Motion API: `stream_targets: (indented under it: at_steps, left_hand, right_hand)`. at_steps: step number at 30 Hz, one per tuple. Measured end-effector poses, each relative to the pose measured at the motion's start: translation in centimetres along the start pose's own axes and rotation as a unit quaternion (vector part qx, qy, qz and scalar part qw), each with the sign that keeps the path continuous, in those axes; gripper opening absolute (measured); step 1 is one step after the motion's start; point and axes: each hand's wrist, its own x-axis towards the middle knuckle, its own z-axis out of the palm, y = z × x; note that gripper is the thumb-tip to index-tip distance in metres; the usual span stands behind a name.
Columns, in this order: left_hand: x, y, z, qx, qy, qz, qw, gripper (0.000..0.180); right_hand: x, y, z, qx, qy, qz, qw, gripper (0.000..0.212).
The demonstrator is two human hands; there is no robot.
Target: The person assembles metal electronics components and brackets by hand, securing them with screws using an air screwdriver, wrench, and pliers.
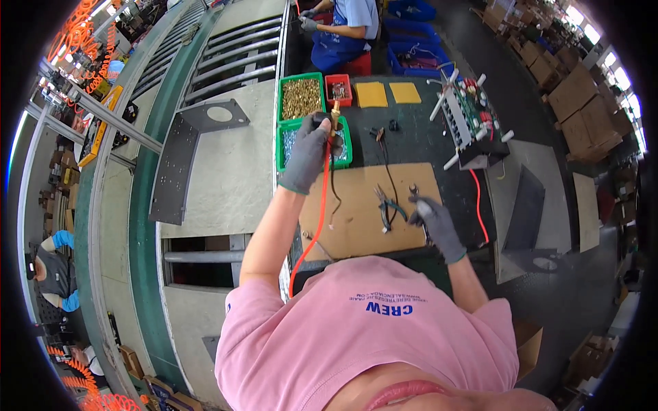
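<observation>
Brass fitting (336, 112) is pinched in the left hand (308, 156), at eleven o'clock of the cardboard sheet (351, 234), with red tube (322, 205) below. The right hand (439, 227), at three o'clock, is curled and seems to grip a spanner (413, 188). In my judgement, one should keep the fitting straight and seat the spanner fully before turning.

L grip (308, 152) extended fwd, pinching — R grip (437, 227) closer in, curled.
</observation>
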Motion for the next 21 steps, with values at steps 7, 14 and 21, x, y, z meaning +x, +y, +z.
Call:
stream_targets:
  at_steps: [7, 14, 21]
  left_hand:
    - [14.1, -5.1, -7.0, 0.202, 0.144, 0.012, 0.969, 0.030]
    - [25.6, -20.9, -18.1, 0.502, 0.323, -0.020, 0.802, 0.032]
    - [23.4, -18.1, -16.1, 0.722, 0.281, 0.042, 0.631, 0.052]
  right_hand:
    - [-1.5, 8.9, 0.8, -0.054, 0.065, 0.143, 0.986, 0.026]
    - [-2.7, 13.3, 0.8, -0.277, 0.044, 0.157, 0.947, 0.029]
    - [-0.1, 12.0, 1.3, -0.273, 0.018, 0.245, 0.930, 0.028]
